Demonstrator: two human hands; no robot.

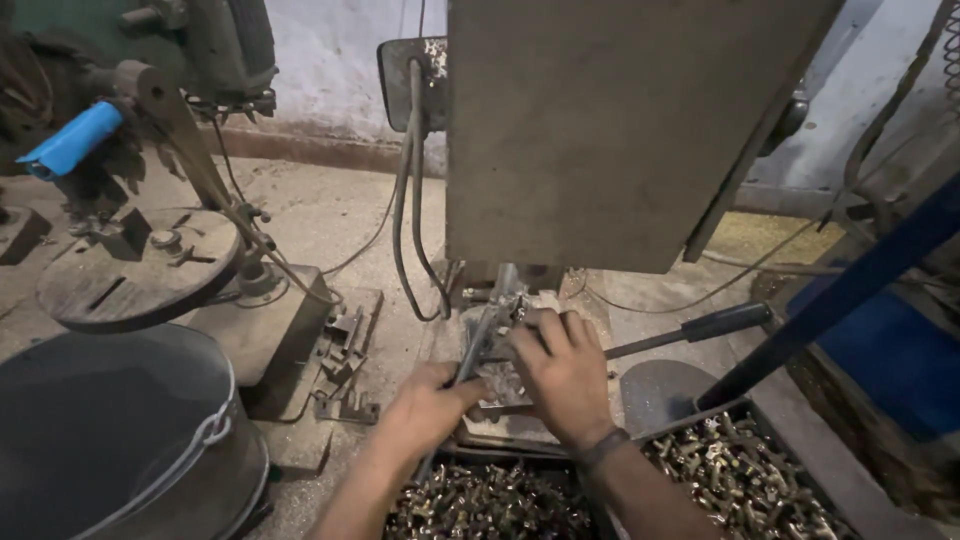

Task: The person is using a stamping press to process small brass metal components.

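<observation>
Hands meet on the small fixture (500,385) under the grey machine column (620,130): the left hand (425,405) has its grip closed around a slim metal rod (478,345) that slants up toward the spindle, while the right hand (562,372) lies over the fixture with fingers curled on a small metal part, the part itself mostly hidden. Rod and part look rigid, light and probably oily, so a firm pinch on the shank should serve best. Trays of brass-coloured fittings (740,480) sit just below the wrists, a black-handled lever (700,328) to the right.
</observation>
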